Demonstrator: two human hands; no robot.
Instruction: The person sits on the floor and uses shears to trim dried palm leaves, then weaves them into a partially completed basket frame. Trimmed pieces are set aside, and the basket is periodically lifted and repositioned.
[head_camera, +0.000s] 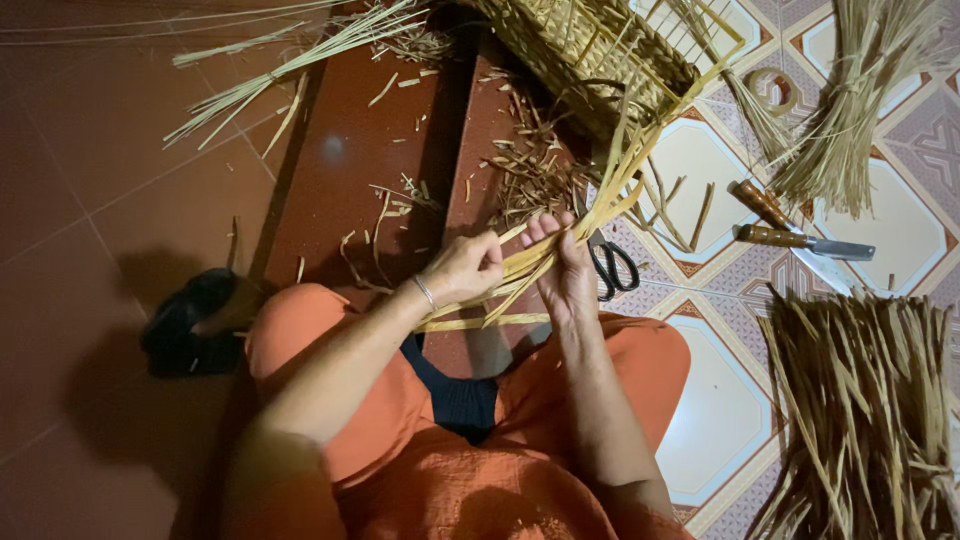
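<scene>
A bundle of flat yellow straw strips (600, 205) runs from a half-woven basket (590, 50) at the top down to my lap. My left hand (465, 267), with a thin bracelet on its wrist, is closed around the lower end of the strips. Just to its right, my right hand (567, 275) grips the same strips, fingers pointing up. Both hands sit above my knees in orange trousers.
Black-handled scissors (614, 268) lie just right of my right hand. Two wooden-handled knives (790, 235) rest on the patterned tile floor. Piles of straw lie at the right (870, 400) and top right (850, 120). Cuttings litter a red-brown board (350, 170). A dark sandal (190, 325) is at the left.
</scene>
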